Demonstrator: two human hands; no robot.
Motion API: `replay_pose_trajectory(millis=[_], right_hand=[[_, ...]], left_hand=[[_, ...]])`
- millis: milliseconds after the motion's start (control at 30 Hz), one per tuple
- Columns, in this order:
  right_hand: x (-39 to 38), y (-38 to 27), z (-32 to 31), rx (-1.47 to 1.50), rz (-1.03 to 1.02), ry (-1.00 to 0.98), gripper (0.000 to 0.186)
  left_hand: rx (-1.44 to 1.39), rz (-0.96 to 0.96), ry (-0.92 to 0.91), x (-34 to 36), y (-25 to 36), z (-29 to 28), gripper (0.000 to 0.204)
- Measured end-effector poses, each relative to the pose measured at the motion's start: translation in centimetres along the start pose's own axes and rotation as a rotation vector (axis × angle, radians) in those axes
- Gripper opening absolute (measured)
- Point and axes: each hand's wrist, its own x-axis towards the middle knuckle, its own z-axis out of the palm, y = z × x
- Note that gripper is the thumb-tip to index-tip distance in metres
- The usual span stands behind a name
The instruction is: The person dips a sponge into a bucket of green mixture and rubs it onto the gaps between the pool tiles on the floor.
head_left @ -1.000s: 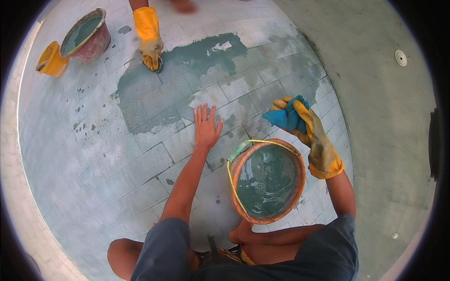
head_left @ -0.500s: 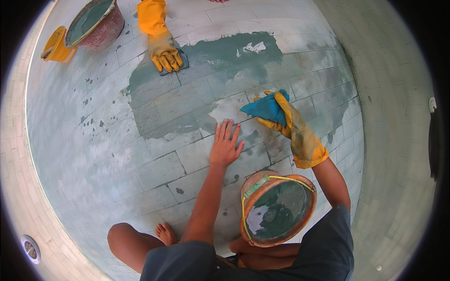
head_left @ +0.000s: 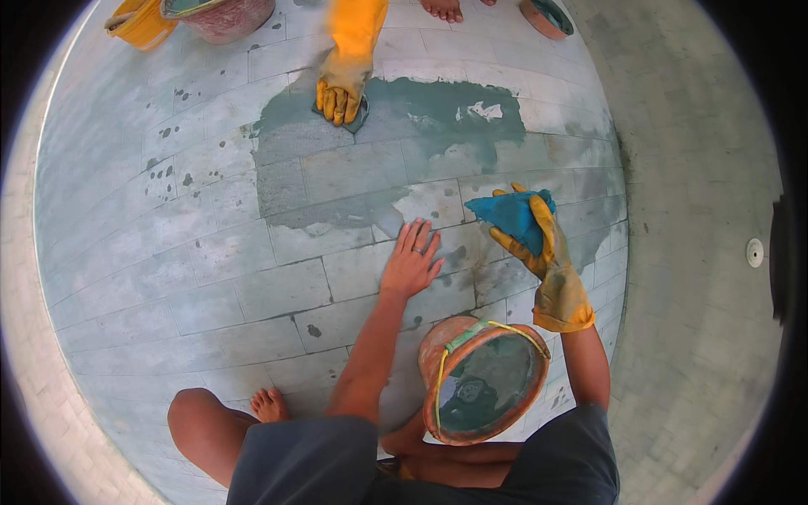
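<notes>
Beyond the round orange bucket (head_left: 431, 347), our yellow-rubber-gloved right hand (head_left: 549, 252) half-curls around a triangular blue cloth (head_left: 515, 217). Probably light, soft; we'd grip mid-bunch. Our bare left hand (head_left: 409, 268) lies spread, empty.

Bucket (head_left: 434, 345) between the forearms (head_left: 369, 358) — farther off, basin (head_left: 233, 24) right of pail (head_left: 151, 27)

Matt blue cloth-like piece (head_left: 519, 220), smeared rubbery yellow glove (head_left: 562, 290), glossy green slurry (head_left: 505, 366), matt pale tiles (head_left: 282, 290)
</notes>
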Motion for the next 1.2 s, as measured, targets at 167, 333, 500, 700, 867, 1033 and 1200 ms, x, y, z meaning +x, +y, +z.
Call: replay_pose_trajectory(millis=[167, 333, 500, 700, 867, 1033, 1200], right_hand=[[11.4, 0.0, -4.2, -0.47, -0.556, 0.309, 0.047], [21.3, 1.4, -6.4, -1.128, -0.925, 0.476, 0.035], [19.5, 9.1, -0.9, -1.443, -1.163, -0.059, 0.036], [18.6, 5.5, -8.1, -1.573, -0.902, 0.286, 0.04], [19.2, 9.0, -8.6, -1.548, -0.939, 0.333, 0.07], [19.9, 7.2, -6.2, -1.676, -1.036, 0.014, 0.064], [21.2, 8.5, -0.5, -1.596, -0.906, 0.397, 0.058]], left_hand=[[-0.003, -0.01, -0.02, 0.1, 0.2, -0.2, 0.056], [-0.017, 0.021, 0.028, 1.0, 1.4, 0.1, 0.057], [0.0, -0.019, -0.032, -0.5, -0.2, -0.8, 0.059], [-0.021, 0.005, -0.013, 0.2, 0.4, -0.9, 0.061], [-0.035, 0.002, -0.025, 0.5, 1.2, -0.2, 0.061], [-0.023, 0.0, -0.011, 0.6, 0.7, -0.8, 0.06], [-0.016, 0.012, -0.022, 0.9, 1.2, -0.9, 0.06]])
